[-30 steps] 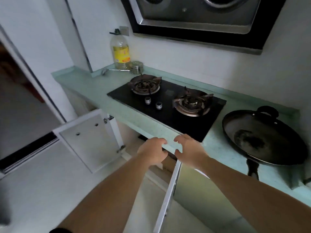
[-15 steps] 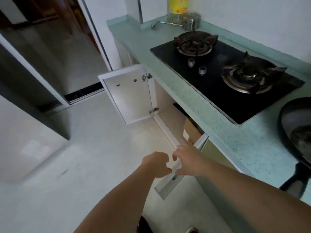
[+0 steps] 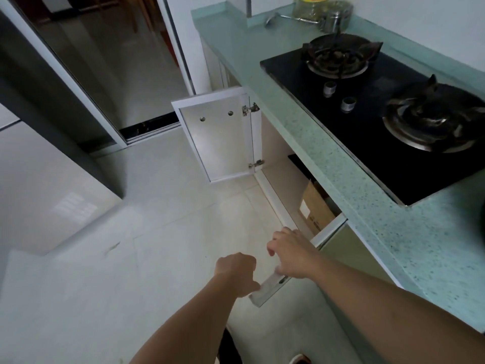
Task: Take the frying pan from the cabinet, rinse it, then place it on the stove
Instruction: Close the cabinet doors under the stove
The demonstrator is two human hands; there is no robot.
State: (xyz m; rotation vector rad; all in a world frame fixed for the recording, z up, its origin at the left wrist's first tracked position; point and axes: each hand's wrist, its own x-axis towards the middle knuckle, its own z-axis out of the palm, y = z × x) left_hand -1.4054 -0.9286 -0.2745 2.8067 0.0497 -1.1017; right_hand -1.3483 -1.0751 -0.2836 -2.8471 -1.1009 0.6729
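Head view: right hand [image 3: 291, 254] grips the top edge of the cabinet door [image 3: 330, 233]; left hand [image 3: 236, 271] fisted, seemingly empty. Swing it wide before reaching in.

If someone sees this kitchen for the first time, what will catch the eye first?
Most striking is the black glass two-burner gas stove, set in the pale green speckled countertop at the right. Below the counter, the far white cabinet door stands wide open, showing a brown cardboard box inside. In front, the right hand holds the edge of the near white cabinet door, with the left hand curled beside it.
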